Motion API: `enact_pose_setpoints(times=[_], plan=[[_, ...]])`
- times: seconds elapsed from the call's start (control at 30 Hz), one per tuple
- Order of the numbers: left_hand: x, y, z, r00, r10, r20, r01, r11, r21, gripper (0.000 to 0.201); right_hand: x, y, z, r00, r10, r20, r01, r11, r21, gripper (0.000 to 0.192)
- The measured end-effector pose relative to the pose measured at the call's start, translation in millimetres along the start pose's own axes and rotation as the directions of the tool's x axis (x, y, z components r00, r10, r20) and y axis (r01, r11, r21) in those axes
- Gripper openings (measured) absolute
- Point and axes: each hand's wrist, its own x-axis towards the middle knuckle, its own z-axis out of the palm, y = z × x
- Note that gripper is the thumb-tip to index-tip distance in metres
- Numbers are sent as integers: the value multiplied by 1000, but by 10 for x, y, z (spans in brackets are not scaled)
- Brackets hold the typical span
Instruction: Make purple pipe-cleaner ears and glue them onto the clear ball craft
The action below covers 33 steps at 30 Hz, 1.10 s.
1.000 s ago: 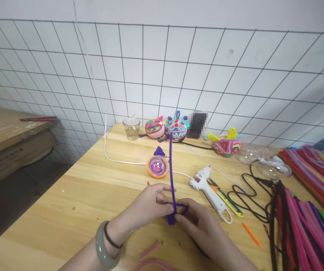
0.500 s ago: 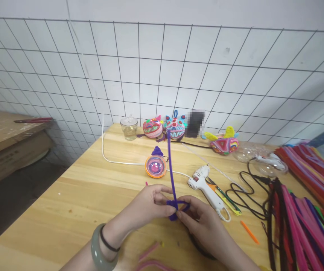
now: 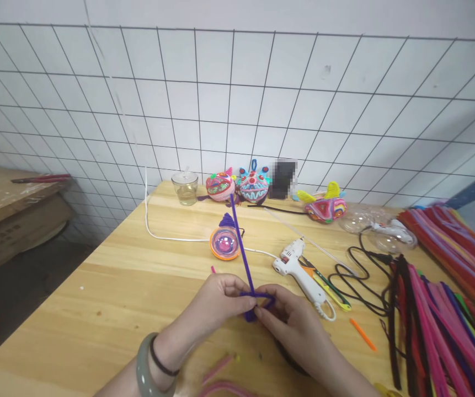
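Between my two hands is a purple pipe cleaner, bent into a small folded piece at its lower end, with one long straight end sticking up and leaning left. My left hand pinches the folded part with thumb and fingers. From the other side, my right hand grips a loop of the same pipe cleaner, its thumb close to the left thumb. Just beyond the hands lies a round orange-rimmed ornament with a purple coiled triangle at its top.
A white glue gun lies right of the hands beside a yellow-green cutter. Pipe cleaner bundles cover the right side. Along the wall stand a glass cup and decorated fish ornaments. Black cable coils nearby.
The upright end of the purple pipe cleaner has tilted to the left, now crossing in front of the round ornament. My left thumb has shifted over the folded part. The view has turned slightly.
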Motion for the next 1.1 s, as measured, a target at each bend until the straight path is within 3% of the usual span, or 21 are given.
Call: enact_pose_setpoints(times=[0.23, 0.43, 0.57, 0.67, 0.77, 0.9, 1.1], plan=[[0, -2, 9, 999, 24, 36, -27, 998, 62, 22, 4, 8, 1, 1000, -3, 0, 3, 1000, -27, 18], [12, -9, 13, 1000, -5, 6, 5, 998, 60, 26, -18, 17, -4, 1000, 2, 5, -1, 996, -88, 21], [-10, 23, 15, 998, -56, 12, 56, 998, 9, 25, -38, 40, -94, 993, -110, -52, 98, 977, -191, 24], [-38, 47, 19, 992, -123, 30, 123, 992, 8, 24, -28, 56, -176, 940, -328, -95, 267, 880, -394, 25], [-61, 50, 16, 983, -163, 89, 164, 986, -1, 21, -11, 72, -212, 840, -542, 21, 447, 671, -591, 34], [-80, 24, -4, 971, -154, 183, 161, 987, -23, 18, -15, 106, -213, 780, -609, 141, 505, 480, -717, 40], [-90, 16, -27, 971, -140, 195, 151, 987, -47, 20, -37, 119, -248, 717, -677, 165, 542, 394, -742, 34]])
